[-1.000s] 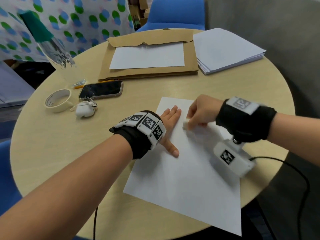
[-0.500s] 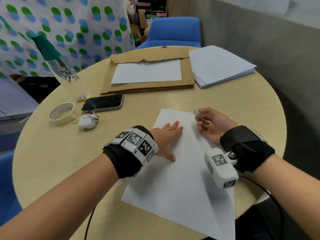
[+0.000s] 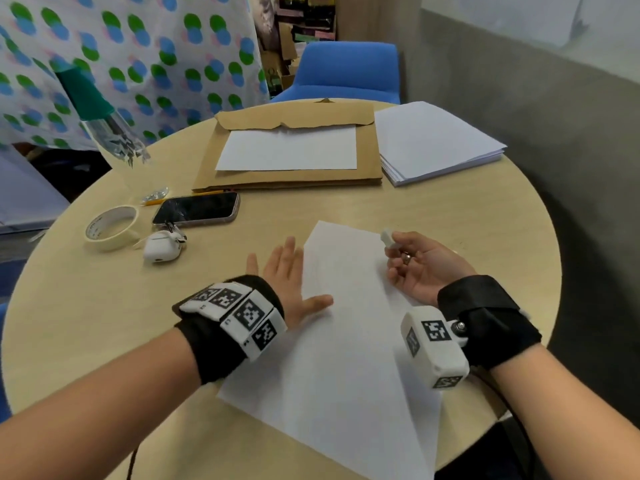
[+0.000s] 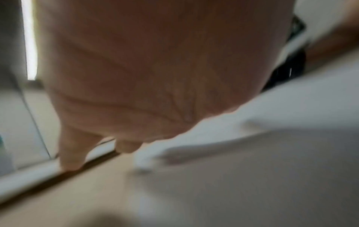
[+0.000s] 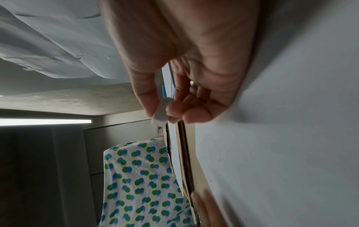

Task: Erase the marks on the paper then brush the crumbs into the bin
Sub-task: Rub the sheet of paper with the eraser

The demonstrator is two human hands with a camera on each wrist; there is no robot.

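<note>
In the head view, the paper (image 3: 349, 327) lies on the round table (image 3: 86, 323), running from the middle of the frame down to the lower right. The left hand (image 3: 291, 289) lies flat at the sheet's left edge in mid-frame, fingers straight and a little spread, thumb on the sheet. The right hand (image 3: 420, 268), right of centre, is turned palm up over the sheet's right edge; thumb and forefinger pinch a small white eraser (image 3: 387, 237), the other fingers loosely curled. In the upper middle a second sheet lies on a brown envelope (image 3: 367, 161), with a paper stack (image 3: 436, 140) to its right. At left sit a tape roll (image 3: 112, 228), a phone (image 3: 197, 209) and a white earbud case (image 3: 162, 249).

The left wrist view is blurred: the palm (image 4: 155, 69) fills the upper frame, two fingertips (image 4: 71, 159) point down to the table, and white paper (image 4: 291, 99) shows at right. How the fingers are spread cannot be told here.

In the right wrist view the thumb (image 5: 147, 95) and a fingertip pinch the eraser (image 5: 161, 113) at mid-frame; the paper (image 5: 281, 138) fills the right side.
</note>
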